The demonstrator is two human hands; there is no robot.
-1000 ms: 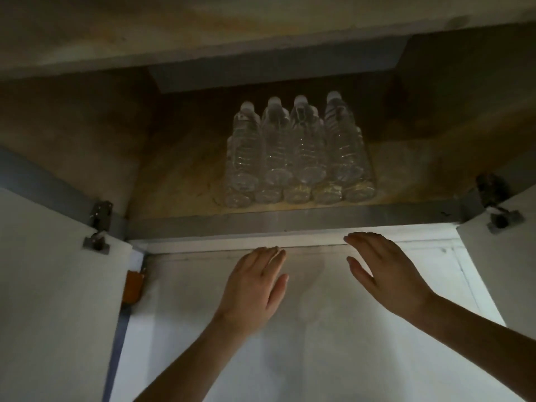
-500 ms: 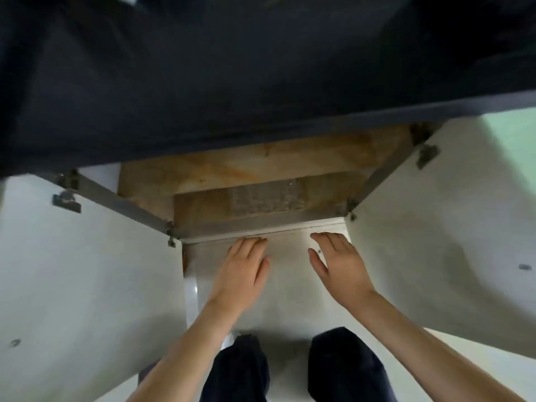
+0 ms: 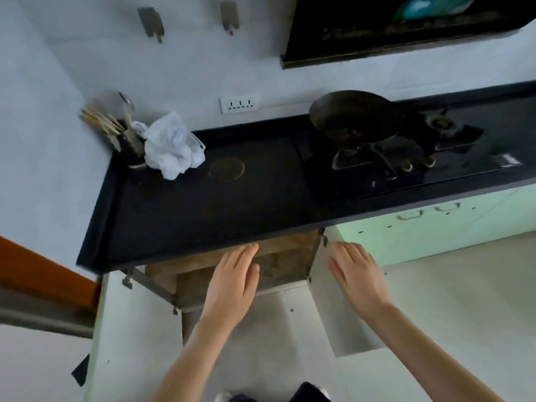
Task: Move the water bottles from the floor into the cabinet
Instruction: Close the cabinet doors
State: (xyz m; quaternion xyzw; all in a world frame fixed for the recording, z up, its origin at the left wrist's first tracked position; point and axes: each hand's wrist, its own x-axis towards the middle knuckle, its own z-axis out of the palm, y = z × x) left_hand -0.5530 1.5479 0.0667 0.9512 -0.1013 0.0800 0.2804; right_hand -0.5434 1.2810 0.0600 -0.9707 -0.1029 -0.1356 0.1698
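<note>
From above I look down at the lower cabinet (image 3: 278,253) under the black counter, both its white doors swung open. The water bottles inside are hidden by the counter edge; only a faint clear patch shows on the wooden shelf. My left hand (image 3: 232,285) hovers flat, fingers straight, in front of the cabinet opening and holds nothing. My right hand (image 3: 356,277) is spread flat and empty over the top edge of the right door (image 3: 333,317). The left door (image 3: 136,323) stands wide open to the left.
The black counter (image 3: 203,204) overhangs the cabinet. On it sit a white plastic bag (image 3: 171,146), a utensil holder (image 3: 127,140) and a gas hob with a dark pan (image 3: 353,117). Pale green cupboards (image 3: 429,227) run to the right. Light floor tiles lie below.
My view has risen from inside the cabinet, where the bottles stood in rows, to above the counter. Both hands stayed flat and empty and lifted with me.
</note>
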